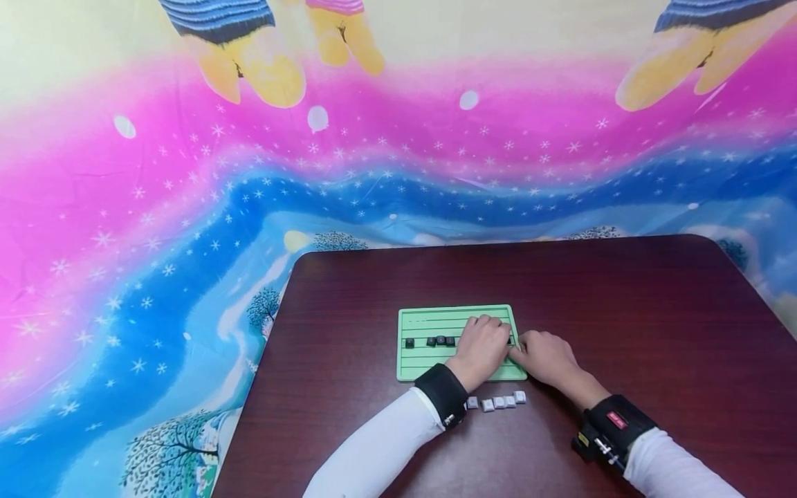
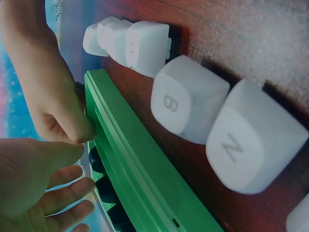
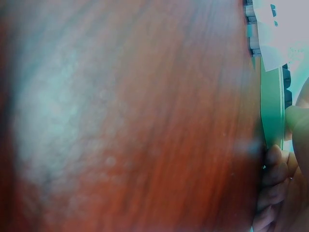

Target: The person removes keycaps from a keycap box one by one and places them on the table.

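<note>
A green ridged tray (image 1: 414, 315) lies on the table with several black keycaps (image 1: 441, 340) in a row across its middle. My left hand (image 1: 482, 349) is over the right half of the tray, its fingers loosely bent beside the black keycaps (image 2: 107, 189); nothing shows between its fingertips in the left wrist view. At the tray's right end my right hand (image 1: 548, 356) grips the edge, thumb on top and fingers (image 3: 274, 174) bent at the outer side. The two thumbs come close together in the left wrist view. The left hand hides part of the row from above.
Several white keycaps (image 1: 499, 402) stand in a loose line in front of the tray; letters B and N show on two of them in the left wrist view. The dark red-brown table (image 1: 654, 311) ends at a printed cloth backdrop (image 1: 386, 166).
</note>
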Demonstrator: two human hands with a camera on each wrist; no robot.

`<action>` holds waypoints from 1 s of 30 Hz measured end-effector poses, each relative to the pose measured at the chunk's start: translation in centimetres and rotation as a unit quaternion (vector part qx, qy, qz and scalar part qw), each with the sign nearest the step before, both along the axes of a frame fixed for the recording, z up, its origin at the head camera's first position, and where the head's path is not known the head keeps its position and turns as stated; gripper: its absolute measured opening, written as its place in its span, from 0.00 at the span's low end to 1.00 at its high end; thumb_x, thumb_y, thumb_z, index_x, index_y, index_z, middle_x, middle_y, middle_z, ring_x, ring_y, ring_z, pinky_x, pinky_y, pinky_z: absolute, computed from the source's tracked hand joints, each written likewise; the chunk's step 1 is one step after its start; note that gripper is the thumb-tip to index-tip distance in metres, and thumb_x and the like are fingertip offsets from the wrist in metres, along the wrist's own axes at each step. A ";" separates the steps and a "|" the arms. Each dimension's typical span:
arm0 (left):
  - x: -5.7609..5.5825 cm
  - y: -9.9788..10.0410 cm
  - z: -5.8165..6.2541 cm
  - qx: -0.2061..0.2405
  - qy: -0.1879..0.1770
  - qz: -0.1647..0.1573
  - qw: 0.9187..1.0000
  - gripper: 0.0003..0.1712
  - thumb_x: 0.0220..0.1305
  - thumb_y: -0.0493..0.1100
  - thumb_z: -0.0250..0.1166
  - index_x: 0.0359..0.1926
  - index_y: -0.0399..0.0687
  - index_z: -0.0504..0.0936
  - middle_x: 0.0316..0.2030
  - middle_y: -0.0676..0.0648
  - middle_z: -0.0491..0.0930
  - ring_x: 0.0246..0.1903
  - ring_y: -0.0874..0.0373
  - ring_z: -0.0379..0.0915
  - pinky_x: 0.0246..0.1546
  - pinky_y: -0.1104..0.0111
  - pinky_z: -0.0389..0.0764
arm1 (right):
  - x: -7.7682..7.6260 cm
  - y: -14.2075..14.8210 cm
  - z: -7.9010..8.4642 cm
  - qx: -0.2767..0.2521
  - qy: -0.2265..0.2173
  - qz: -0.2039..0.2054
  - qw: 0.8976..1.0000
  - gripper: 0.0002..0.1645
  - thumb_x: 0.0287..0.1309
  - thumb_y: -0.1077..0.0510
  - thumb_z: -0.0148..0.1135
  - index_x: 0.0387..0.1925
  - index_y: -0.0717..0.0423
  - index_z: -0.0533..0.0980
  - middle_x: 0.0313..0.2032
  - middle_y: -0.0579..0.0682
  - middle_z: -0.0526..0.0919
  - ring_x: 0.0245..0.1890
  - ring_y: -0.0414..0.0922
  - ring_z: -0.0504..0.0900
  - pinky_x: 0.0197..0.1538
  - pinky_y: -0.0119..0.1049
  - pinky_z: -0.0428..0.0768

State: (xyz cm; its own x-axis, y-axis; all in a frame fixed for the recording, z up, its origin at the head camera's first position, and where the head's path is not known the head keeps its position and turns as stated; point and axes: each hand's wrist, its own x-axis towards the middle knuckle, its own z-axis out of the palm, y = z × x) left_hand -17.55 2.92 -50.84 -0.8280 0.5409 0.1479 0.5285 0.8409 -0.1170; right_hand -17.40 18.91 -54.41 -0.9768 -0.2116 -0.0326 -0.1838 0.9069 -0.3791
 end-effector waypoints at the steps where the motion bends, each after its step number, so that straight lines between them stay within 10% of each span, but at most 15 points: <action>1: -0.1 0.1 -0.1 -0.001 0.002 0.000 1.000 0.11 0.65 0.57 0.68 0.43 0.61 0.85 0.39 0.59 0.85 0.41 0.63 0.80 0.38 0.69 0.73 | 0.0 0.0 0.0 0.000 0.000 0.000 1.000 0.28 0.60 0.48 0.61 0.10 0.45 0.59 0.12 0.40 0.57 0.14 0.39 0.57 0.19 0.33 0.55; 30: -0.8 1.2 -1.1 -0.037 0.002 -0.009 0.999 0.09 0.69 0.45 0.63 0.40 0.67 0.86 0.37 0.59 0.84 0.40 0.62 0.80 0.41 0.67 0.77 | -0.1 0.2 -0.3 0.002 -0.008 -0.001 1.000 0.31 0.65 0.44 0.59 0.10 0.45 0.60 0.12 0.40 0.57 0.14 0.39 0.57 0.20 0.34 0.55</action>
